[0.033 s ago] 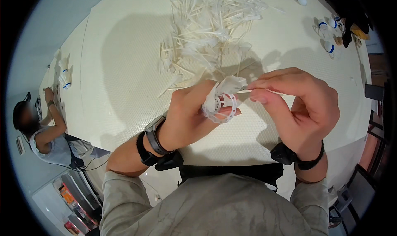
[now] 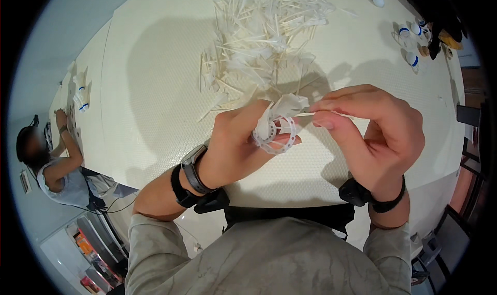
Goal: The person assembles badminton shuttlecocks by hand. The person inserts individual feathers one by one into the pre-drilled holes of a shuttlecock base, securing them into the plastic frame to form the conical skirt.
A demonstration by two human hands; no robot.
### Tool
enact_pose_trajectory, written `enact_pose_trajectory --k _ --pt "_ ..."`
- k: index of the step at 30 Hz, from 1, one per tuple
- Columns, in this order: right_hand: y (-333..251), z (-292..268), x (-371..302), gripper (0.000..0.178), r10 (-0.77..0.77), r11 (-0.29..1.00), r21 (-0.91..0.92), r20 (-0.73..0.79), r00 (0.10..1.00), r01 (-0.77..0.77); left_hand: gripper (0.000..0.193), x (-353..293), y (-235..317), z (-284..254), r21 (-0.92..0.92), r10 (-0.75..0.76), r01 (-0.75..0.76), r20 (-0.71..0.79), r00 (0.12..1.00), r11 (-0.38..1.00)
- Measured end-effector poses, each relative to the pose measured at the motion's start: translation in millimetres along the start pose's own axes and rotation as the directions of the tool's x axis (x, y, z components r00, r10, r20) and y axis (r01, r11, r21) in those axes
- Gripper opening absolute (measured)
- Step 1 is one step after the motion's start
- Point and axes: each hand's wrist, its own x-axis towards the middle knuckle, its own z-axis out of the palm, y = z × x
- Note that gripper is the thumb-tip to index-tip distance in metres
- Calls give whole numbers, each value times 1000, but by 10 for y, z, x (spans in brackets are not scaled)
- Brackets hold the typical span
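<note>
- Head view: the left hand [image 2: 233,145] curls around a white openwork frame [image 2: 269,133] of perforated rings, its fingers partly closed and gripping the frame; some fingertips show behind and through the rings.
- The frame sits in front of the person's chest, raised over the near part of the pale, textured table [image 2: 165,88], tilted so that its round openings face the camera.
- A whitish feather vane [image 2: 290,104] stands at the frame's upper edge, between the two hands.
- The right hand [image 2: 380,134] is nearly closed at thumb and forefinger, pinching a thin pale shaft [image 2: 305,114] that points toward the frame; its other fingers are bent. Whether the shaft joins the vane or touches the frame cannot be told.
- Just beyond the hands, a loose heap of white feathers [image 2: 259,44] lies on the table, shafts pointing every way.
- A watch [image 2: 194,173] is on the left wrist; each wrist also wears a black strap with a dark box.
- White pieces with blue bands [image 2: 412,59] lie toward the table's far right, and blue-banded feathered pieces [image 2: 83,101] lie near its left edge.
- A co-worker [image 2: 64,173] in a light sleeveless top is at the left side, hands at the table.
</note>
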Motion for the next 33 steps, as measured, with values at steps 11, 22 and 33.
enact_pose_trajectory --k 11,22,33 --pt "-31 11 -2 18 308 919 257 2 951 -298 28 31 -9 -28 20 27 -29 57 998 999" --pt "-25 17 13 9 407 845 352 64 911 -403 40 17 30 -17 11 -25 25 39 999 1000" --pt "37 -3 21 14 158 966 185 133 979 -181 49 -45 -60 3 -4 8 -8 54 998 1000"
